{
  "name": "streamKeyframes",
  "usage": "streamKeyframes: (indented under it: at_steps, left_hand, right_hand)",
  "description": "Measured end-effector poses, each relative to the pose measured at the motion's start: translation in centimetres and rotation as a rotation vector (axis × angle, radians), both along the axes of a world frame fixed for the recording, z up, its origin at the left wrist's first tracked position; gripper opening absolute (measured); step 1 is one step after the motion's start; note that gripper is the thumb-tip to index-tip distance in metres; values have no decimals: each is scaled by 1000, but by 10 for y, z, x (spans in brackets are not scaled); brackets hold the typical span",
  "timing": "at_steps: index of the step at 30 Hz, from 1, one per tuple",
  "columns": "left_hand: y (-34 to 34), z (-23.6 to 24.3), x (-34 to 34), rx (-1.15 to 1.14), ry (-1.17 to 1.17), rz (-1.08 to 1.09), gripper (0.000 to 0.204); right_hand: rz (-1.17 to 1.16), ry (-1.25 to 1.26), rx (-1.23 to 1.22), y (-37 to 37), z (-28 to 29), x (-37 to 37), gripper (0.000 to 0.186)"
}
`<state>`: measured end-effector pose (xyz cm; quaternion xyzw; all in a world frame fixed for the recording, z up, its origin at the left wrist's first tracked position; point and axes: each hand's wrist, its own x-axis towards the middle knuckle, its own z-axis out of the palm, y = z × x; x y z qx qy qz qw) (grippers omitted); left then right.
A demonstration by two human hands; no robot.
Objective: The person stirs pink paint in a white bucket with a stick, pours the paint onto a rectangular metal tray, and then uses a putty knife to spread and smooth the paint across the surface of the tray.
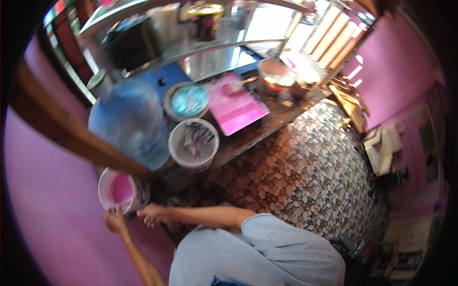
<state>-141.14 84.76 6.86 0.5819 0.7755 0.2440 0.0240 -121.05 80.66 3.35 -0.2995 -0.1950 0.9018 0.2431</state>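
One pink-filled white plastic bucket point(140, 191) is seemingly steadied by the left hand point(115, 221), closed on its rim; the right hand point(153, 214) is held beside it, half-curled, grip unclear.

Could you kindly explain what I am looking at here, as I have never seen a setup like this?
There is no machine: these are a person's two bare hands. The single picture comes from the left of two wide fisheye cameras worn on the head, looking down, so straight edges bend.

The left hand is at the near rim of a white bucket with something pink inside; blur hides whether it grips anything. The right hand is just to its right, seemingly holding nothing.

On the dark wooden bench beyond are a large bluish bottle, a round container of something turquoise, another white tub with crumpled greyish material, and a pink tray.
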Motion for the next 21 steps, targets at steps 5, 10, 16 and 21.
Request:
streamKeyframes:
  at_steps: [5, 10, 16, 21]
  left_hand:
    - [14, -9, -24, -54, 49, -59, 35]
    - [-20, 5, -38, -134, -90, 8, 34]
    - [-22, 3, -57, -135, -174, -37, 36]
    - [-20, 9, -70, -102, -184, -175, 34]
  right_hand:
    - [-203, -258, -131, 20, 1, -65, 70]
    - [-527, -359, -319, 4, -6, -139, 70]
    - [-647, -349, -409, 13, 11, -183, 59]
    - [-831, -372, -505, 43, -17, -212, 39]
